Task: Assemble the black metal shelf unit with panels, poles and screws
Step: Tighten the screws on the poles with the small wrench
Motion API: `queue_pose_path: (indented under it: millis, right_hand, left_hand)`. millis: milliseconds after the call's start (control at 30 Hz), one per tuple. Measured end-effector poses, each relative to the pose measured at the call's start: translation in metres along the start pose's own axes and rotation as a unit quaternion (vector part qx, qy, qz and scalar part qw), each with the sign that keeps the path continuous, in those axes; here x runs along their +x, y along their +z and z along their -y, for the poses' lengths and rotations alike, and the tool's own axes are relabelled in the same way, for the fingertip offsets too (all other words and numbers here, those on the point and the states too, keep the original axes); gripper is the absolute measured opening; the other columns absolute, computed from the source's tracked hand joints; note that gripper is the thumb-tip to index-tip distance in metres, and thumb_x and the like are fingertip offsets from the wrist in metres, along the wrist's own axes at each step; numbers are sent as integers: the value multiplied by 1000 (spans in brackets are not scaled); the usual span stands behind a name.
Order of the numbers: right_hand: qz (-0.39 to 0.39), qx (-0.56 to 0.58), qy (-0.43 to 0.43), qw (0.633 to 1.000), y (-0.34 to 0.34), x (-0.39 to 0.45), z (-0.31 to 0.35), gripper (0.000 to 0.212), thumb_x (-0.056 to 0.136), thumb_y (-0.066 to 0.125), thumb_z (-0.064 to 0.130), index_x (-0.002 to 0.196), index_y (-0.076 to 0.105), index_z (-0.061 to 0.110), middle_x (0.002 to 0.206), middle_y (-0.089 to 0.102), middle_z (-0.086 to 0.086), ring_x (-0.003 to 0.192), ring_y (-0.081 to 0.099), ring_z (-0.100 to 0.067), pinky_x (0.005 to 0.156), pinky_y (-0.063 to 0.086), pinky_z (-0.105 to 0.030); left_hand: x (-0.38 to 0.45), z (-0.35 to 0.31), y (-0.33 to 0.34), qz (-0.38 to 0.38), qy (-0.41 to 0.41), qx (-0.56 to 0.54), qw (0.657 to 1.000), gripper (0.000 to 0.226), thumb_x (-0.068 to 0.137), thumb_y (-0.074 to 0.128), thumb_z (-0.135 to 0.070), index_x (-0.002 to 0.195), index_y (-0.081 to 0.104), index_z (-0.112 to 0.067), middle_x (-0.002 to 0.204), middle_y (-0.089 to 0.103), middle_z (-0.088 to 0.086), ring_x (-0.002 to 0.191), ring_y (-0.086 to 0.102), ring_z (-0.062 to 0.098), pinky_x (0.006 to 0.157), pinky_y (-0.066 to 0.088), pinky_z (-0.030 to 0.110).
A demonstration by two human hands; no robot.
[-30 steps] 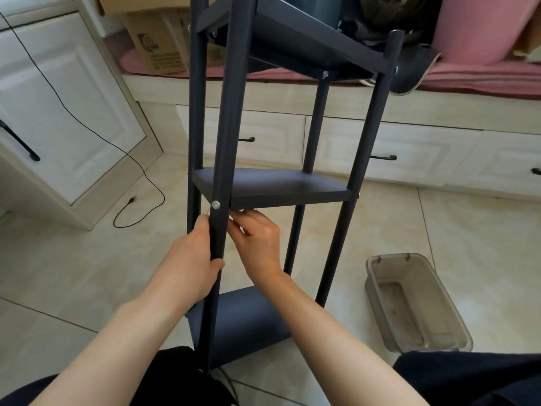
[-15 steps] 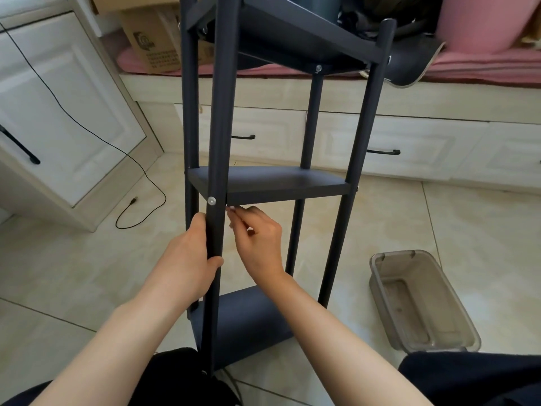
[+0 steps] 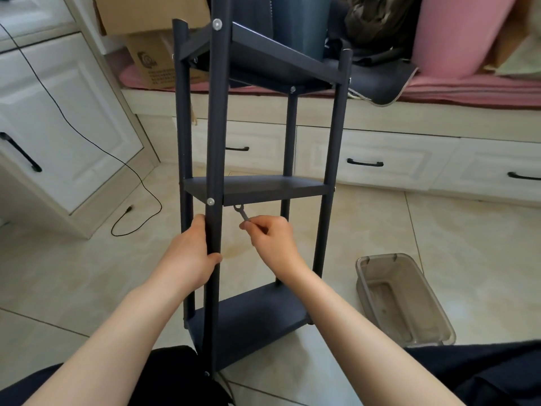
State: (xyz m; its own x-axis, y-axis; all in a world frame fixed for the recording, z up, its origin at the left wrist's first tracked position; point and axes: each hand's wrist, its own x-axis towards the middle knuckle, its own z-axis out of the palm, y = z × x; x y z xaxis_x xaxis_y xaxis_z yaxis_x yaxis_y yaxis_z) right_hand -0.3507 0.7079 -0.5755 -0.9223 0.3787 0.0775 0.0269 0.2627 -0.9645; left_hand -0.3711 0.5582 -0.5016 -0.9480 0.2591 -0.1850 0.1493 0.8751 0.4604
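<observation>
Shelf (image 3: 257,187): standing upright at frame centre — three panels on four poles.
Left hand (image 3: 191,254): gripping the near pole (image 3: 215,142) (below a screw (image 3: 210,201)).
Right hand (image 3: 270,237): pinching a small wrench (image 3: 240,213) — its ring touching the middle panel's underside.

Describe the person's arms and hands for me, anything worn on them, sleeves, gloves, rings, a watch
Both arms are bare from the bottom of the picture up to the wrists: no sleeves in view. The left hand and the right hand wear no gloves. No watch, bracelet or ring shows on either. Dark clothing covers the legs below the arms.
</observation>
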Motion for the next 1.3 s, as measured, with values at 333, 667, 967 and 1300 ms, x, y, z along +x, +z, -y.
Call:
queue_pose_path:
  millis: [333,667,967,1300]
  right_hand:
    - [39,-117,-35,992,-20,3,32,24,99,53,14,106,76,12,67,64,7,56,57,-1,54,43,-4]
    - [44,-79,-71,993,-15,-1,33,19,95,63,15,110,76,11,101,61,1,88,58,-12,78,54,-20]
    - [-97,-149,-185,966,4,-6,14,15,91,69,11,103,78,8,65,56,-5,60,51,-19,58,47,-37]
    - [-223,-77,-215,948,32,-6,-2,18,88,70,2,104,77,4,65,41,13,58,39,6,58,29,-4]
  left_hand:
    - [-2,-1,-1,7,-2,7,1000,50,92,70,-16,132,40,-18,96,49,-5,87,52,20,75,43,31]
    - [-3,0,0,7,1,-1,1000,47,92,70,-16,129,40,-18,89,47,-9,86,52,19,74,43,30]
    - [-6,-1,1,8,5,-1,1000,47,93,69,-17,129,39,-19,93,48,-7,85,54,19,72,44,30]
    - [-7,3,2,13,16,-4,1000,39,93,69,-17,112,36,-25,101,57,-3,89,64,24,78,53,35]
